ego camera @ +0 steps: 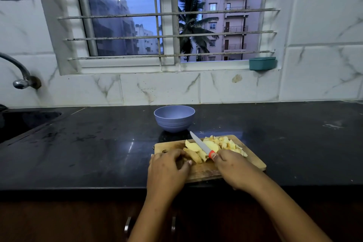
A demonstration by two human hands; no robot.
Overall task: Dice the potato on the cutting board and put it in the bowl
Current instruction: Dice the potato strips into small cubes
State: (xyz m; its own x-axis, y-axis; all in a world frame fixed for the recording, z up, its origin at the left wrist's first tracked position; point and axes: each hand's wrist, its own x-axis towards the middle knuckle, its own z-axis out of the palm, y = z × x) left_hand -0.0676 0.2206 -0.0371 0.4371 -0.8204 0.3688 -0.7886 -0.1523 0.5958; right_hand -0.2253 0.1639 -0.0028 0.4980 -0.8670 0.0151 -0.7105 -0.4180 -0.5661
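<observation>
Right hand [233, 167] wrapped round the knife [202, 146], blade angled across the potato [198, 150] on the board [253, 161]. Left hand [169, 165] pins the long wedges, fingers curled clear of the edge. Diced bits wait at the back; bowl [174, 118] just beyond.

Part-diced potato [213, 146] on board [253, 160]; bowl [174, 118] behind
</observation>
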